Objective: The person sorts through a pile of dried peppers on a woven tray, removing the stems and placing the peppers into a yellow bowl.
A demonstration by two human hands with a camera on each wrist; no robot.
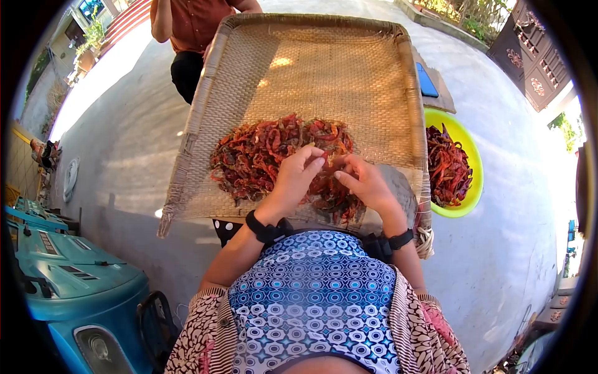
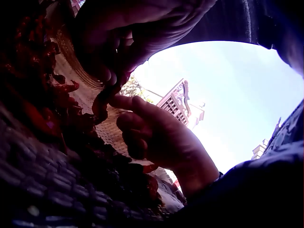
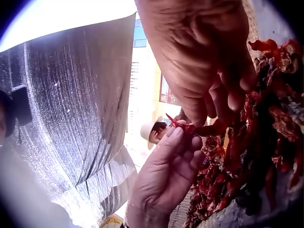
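A dried red chili pepper (image 3: 187, 127) is between the two hands, just above a heap of dried chilies (image 1: 261, 153). The left hand (image 1: 298, 176) pinches one end between thumb and fingertips, plain in the right wrist view, where this hand (image 3: 166, 178) comes up from below. The right hand (image 1: 372, 186) meets the same chili from the other side, its fingertips at the pod. In the left wrist view, the right hand (image 2: 159, 135) has one finger straight out to the chili (image 2: 100, 107) and the others curled. The heap lies on a large woven bamboo tray (image 1: 349, 68).
A yellow-green basin (image 1: 474, 163) of dark red chilies stands right of the tray. Beyond it, a blue phone (image 1: 426, 80) lies on cardboard (image 1: 443, 100). Another person (image 1: 202, 28) is at the tray's far left. A teal vehicle (image 1: 81, 268) stands at left.
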